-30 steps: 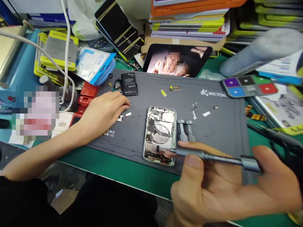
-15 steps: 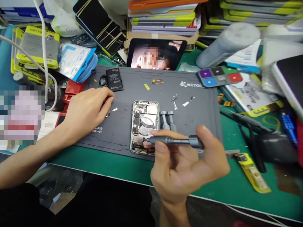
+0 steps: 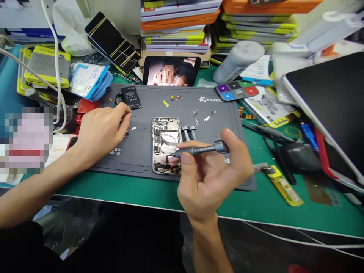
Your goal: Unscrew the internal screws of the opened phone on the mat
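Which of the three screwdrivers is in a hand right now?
The one in the right hand, its tip end over the opened phone. The other two lie side by side on the mat, right of the phone.

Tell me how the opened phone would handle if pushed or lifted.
The opened phone should feel stiff, given its rigid-looking frame. Its exposed parts look fragile and could snag. Flat on the mat, it would likely slide rather than roll.
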### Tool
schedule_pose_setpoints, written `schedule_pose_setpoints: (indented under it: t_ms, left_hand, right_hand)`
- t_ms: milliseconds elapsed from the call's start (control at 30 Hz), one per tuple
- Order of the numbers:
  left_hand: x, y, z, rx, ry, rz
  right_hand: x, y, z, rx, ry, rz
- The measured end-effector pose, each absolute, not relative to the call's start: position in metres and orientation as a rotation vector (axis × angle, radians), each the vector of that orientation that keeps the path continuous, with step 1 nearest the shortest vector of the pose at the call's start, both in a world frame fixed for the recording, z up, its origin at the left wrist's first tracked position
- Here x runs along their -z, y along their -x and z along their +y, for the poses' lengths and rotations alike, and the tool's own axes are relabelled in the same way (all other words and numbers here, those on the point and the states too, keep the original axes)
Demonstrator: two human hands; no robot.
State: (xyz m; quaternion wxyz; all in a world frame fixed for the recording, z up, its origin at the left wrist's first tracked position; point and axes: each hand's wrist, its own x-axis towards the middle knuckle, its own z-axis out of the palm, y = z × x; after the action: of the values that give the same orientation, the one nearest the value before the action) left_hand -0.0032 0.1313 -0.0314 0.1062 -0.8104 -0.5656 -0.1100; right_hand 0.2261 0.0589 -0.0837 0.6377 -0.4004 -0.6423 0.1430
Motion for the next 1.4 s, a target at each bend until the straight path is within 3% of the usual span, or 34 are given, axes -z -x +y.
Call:
schedule_pose_setpoints:
  t_ms: [467,833,1400]
  left_hand:
    - [0.020,-0.026,0.083,0.539,2.592,-1.071]
    - [0.061,-0.045,0.030,0.810,2.641,-1.564]
    - [0.076,-0.044,0.026,0.840,2.580,-1.648]
  right_hand:
    - [0.088,-0.227,0.058,-0.265,0.916,-1.501]
    - [0.083,-0.227,0.057,-0.289,0.952,-1.436]
    - [0.082,-0.215,0.058,-0.348,0.989,-1.433]
